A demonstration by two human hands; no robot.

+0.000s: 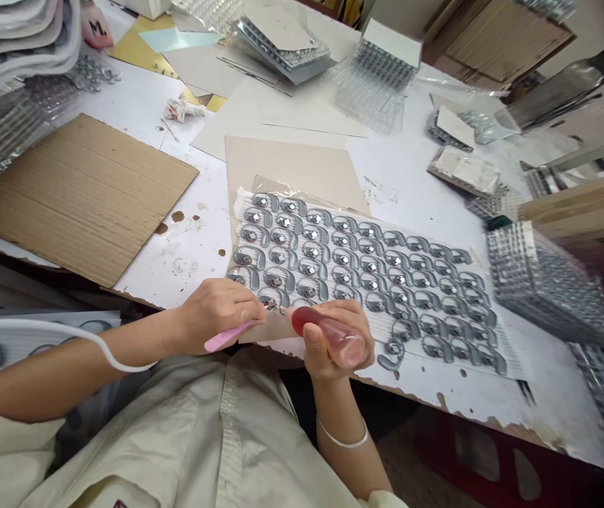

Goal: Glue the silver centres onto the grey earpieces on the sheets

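A clear plastic tray [508,363] with rows of grey hook-shaped pieces carrying shiny stones lies on the white table, near its front edge. My left hand [217,314] is closed around a thin pink tool [226,336], with its fingertips at the tray's near left corner. My right hand [336,342] is wrapped round a small pinkish bottle with a red tip [328,331], the tip pointing left toward the left fingertips. One grey piece [393,353] lies just right of my right hand.
A brown cardboard sheet [80,197] lies at left and a beige card [291,166] under the tray's far end. Stacks of filled clear trays [540,282] stand at right and at the back [373,70]. The table's chipped front edge [471,409] runs near my body.
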